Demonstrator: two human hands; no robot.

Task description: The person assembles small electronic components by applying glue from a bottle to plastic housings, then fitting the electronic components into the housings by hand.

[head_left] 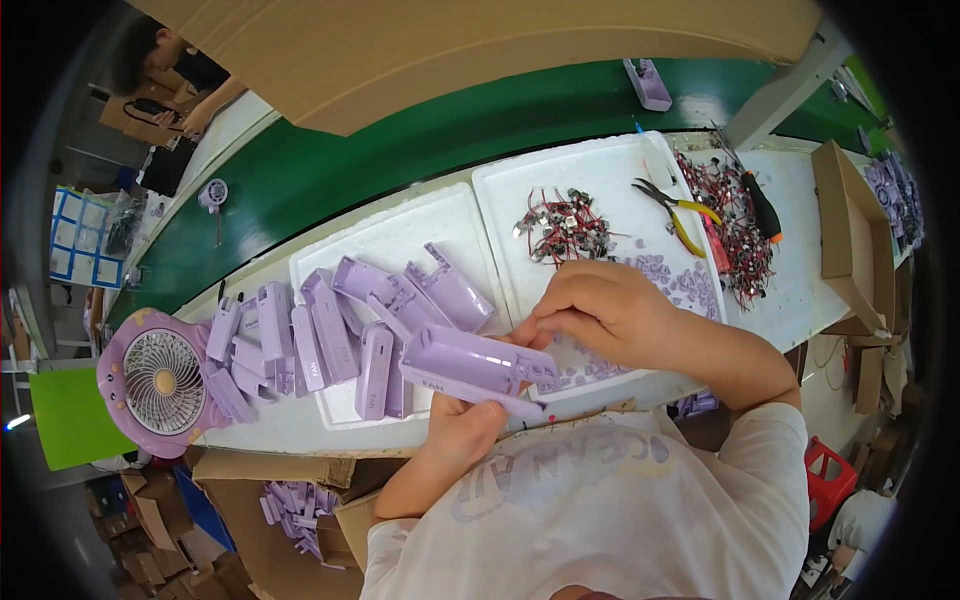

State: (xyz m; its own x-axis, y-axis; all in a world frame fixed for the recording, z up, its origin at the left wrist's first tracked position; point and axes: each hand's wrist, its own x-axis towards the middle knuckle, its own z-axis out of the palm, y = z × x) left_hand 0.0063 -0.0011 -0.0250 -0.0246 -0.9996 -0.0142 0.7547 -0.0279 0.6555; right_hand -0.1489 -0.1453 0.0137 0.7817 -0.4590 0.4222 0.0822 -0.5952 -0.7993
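A lilac plastic fan housing [465,362], an open hollow shell, is gripped by my left hand [463,430] from below, its hollow side up. At the shell's right end my right hand [595,308] has its fingers pinched together; whatever they hold is hidden. Several similar lilac housings [330,335] lie piled to the left, partly on a white foam tray [400,230]. Beyond my right hand, a second white tray [500,180] carries a heap of small parts with red and black wires [568,225] and many tiny lilac plastic pieces [690,285].
Yellow-handled pliers [690,212] lie on the right tray, near a wire pile [735,230] and a black-orange screwdriver [762,208]. A round purple fan [163,383] stands far left. Behind runs a green conveyor belt [390,160]. A person [165,75] works at the upper left.
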